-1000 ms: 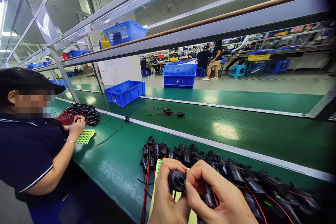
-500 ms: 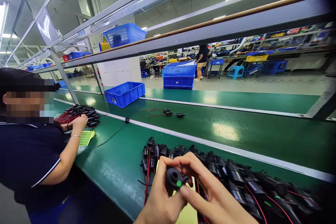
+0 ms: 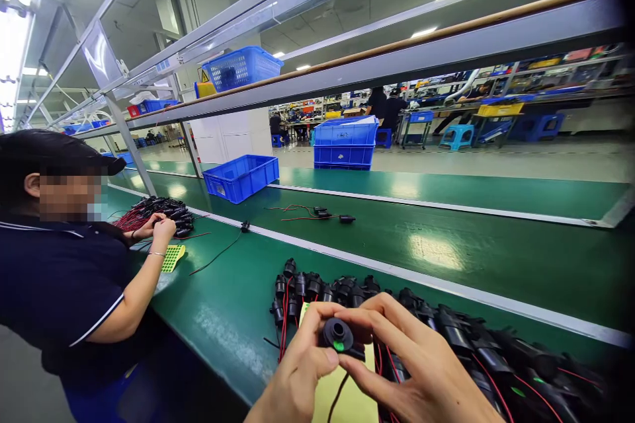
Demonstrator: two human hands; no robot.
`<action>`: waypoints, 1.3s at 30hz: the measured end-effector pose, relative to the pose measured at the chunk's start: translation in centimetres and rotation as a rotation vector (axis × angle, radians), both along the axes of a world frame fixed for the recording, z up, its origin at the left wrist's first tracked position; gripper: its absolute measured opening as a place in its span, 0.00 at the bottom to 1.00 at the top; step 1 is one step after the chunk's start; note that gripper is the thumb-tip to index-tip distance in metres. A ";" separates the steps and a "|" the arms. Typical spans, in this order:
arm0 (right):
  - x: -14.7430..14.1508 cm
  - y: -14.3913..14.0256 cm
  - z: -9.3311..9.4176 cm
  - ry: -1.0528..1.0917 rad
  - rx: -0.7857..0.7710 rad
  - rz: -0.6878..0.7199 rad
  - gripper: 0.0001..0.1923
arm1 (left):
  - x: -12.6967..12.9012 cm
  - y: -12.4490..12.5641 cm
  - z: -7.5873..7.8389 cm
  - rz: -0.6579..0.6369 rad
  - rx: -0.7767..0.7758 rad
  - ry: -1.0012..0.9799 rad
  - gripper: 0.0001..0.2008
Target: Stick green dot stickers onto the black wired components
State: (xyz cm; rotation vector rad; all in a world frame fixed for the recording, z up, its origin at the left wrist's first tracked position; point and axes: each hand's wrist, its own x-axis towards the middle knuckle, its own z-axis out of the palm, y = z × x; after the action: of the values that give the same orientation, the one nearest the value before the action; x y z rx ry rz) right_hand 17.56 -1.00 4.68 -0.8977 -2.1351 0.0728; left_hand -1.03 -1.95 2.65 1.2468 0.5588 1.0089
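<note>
Between both hands is a small black pump with a round nozzle end facing me and a green dot sticker on its face. My left hand grips it from the left, thumb tip close to the sticker. My right hand closes on its right side with fingers and thumb. A dark wire hangs below the hands. Under them lies a yellow sticker sheet, partly hidden. Many similar black pumps with red and black wires lie piled behind and to the right.
On the left, a co-worker handles pumps beside a sheet of green dots. A blue bin stands on the green bench. Loose pumps lie beyond the white strip. A metal shelf rail crosses above.
The pump has turned in my hands, so its nozzle faces me more squarely. My left thumb has moved up toward the sticker, and a wire now shows below. The whole view has shifted slightly.
</note>
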 end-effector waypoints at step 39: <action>-0.5 -0.6 -1.0 -0.151 0.277 -0.074 0.18 | 0.3 -0.6 -2.1 0.042 -0.082 -0.015 0.20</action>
State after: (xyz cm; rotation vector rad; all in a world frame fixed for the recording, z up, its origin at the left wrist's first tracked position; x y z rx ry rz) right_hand 17.10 -1.60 3.72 -0.8380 -2.1790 -0.3298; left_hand -0.75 -2.53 0.59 1.1582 0.6113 1.0198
